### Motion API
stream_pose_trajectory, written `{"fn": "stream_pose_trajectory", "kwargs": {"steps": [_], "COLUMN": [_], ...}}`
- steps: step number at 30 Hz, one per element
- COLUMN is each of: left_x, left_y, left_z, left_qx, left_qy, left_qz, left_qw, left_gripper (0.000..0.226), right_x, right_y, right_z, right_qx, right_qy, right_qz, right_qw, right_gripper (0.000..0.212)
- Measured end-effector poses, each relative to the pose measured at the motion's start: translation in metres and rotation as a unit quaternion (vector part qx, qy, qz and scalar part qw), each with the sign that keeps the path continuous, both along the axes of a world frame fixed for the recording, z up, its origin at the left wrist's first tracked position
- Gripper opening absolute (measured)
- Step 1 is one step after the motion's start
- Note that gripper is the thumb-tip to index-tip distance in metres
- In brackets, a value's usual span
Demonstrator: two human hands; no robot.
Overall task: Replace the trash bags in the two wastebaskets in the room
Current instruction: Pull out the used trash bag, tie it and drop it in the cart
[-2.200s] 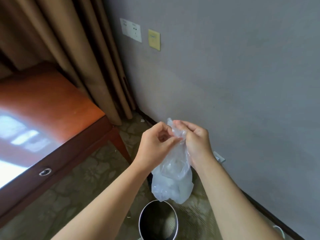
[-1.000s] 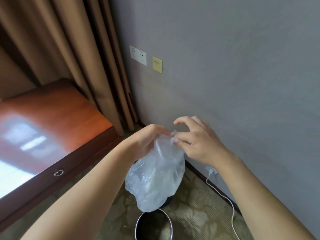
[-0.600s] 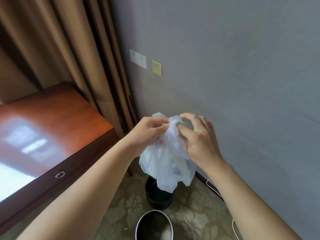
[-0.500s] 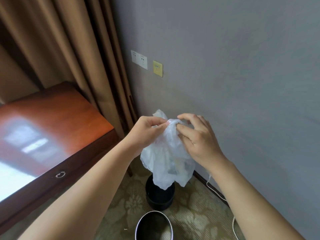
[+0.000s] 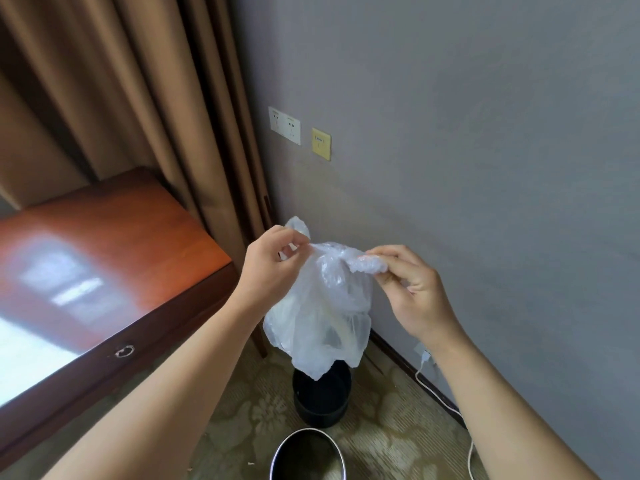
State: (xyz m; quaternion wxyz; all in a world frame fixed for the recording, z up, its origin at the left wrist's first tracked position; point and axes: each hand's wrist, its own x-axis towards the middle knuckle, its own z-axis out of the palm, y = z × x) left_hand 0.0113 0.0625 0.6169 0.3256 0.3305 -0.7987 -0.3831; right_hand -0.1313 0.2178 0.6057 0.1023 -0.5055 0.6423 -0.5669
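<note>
A translucent white trash bag [image 5: 322, 313] with something pale inside hangs in the air at the middle of the view. My left hand [image 5: 270, 268] pinches one end of its gathered top, and my right hand [image 5: 412, 292] pinches the other twisted end, about a hand's width apart. Below the bag a black wastebasket [image 5: 322, 400] stands on the carpet near the wall. A second wastebasket [image 5: 308, 459] with a shiny metal rim sits at the bottom edge, with no bag visible in it.
A glossy wooden desk [image 5: 104, 271] with a drawer ring fills the left. Brown curtains [image 5: 145, 98] hang behind it. The grey wall [image 5: 485, 168] carries sockets [image 5: 284, 125] and a yellow plate. A white cable [image 5: 446, 403] runs along the baseboard on the right.
My hands have drawn apart, stretching the bag's two top ends sideways. Before, they were close together working at the bag's neck. The bag has risen slightly.
</note>
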Motion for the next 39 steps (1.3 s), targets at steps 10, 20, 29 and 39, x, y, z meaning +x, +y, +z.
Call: {"fn": "stream_pose_trajectory", "kwargs": {"steps": [10,20,29,39], "left_x": [0.031,0.004,-0.019,-0.015], "left_y": [-0.009,0.042,0.063,0.084], "left_z": [-0.014,-0.009,0.005,0.016], "left_qx": [0.091,0.071,0.398,0.213], "left_qy": [-0.004,0.032,0.224,0.17], "left_qz": [-0.004,-0.128,-0.067,-0.079], "left_qw": [0.996,0.989,0.887,0.959], "left_gripper": [0.012,0.028,0.022,0.012], "right_x": [-0.016,0.015,0.021,0.029], "right_y": [0.026,0.007,-0.013,-0.011], "right_z": [-0.013,-0.002,0.016,0.025], "right_qx": [-0.021,-0.013,0.019,0.101], "right_qy": [-0.297,-0.356,-0.4,-0.432], "right_qz": [-0.099,-0.097,-0.229,-0.122], "right_qw": [0.95,0.929,0.888,0.888], "right_gripper": [0.024,0.026,0.016,0.019]}}
